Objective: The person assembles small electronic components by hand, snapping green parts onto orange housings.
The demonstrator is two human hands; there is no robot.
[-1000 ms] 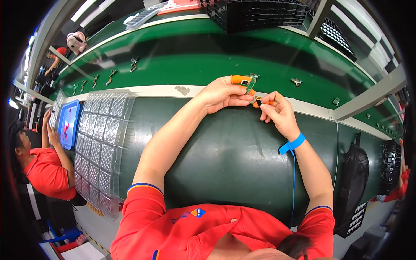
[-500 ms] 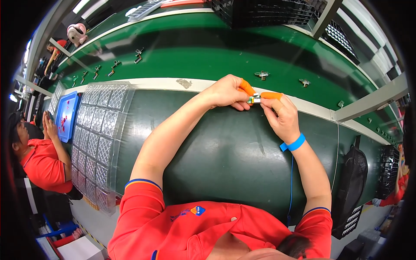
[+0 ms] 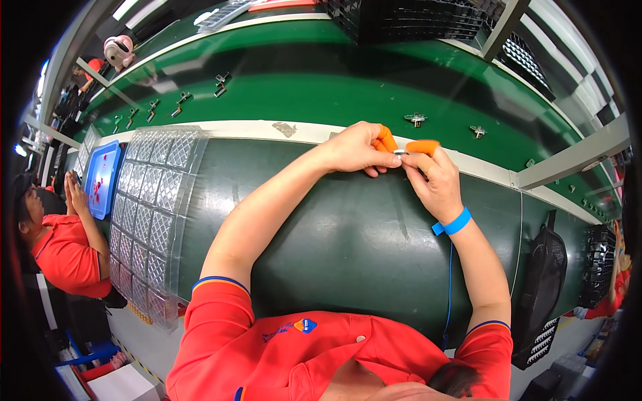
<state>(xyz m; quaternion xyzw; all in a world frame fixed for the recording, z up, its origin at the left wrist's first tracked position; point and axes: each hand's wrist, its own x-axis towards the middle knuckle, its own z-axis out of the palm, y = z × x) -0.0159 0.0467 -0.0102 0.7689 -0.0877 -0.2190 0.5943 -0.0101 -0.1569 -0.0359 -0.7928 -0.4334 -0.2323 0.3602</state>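
Pinching a small part (image 3: 400,152) between them, the left hand (image 3: 364,148) and right hand (image 3: 433,175) have their fingertips nearly closed, the fingers hiding most of it. Half a second ago its green and silver face showed; now only a thin pale edge does, so it has probably been turned or covered, and close handling seems to go on. A blue wrist strap (image 3: 457,222) and its cord (image 3: 449,294) hang below the right grip, apart from the part. Just beyond the grip runs a white rail (image 3: 241,129); past it, two circuit boards (image 3: 415,120) (image 3: 477,131) on the green belt (image 3: 314,87) have slid slightly rightward. Farther off lie clear trays (image 3: 150,200) to the left, a black bag (image 3: 545,274) to the right, and black crates (image 3: 408,23) beyond.
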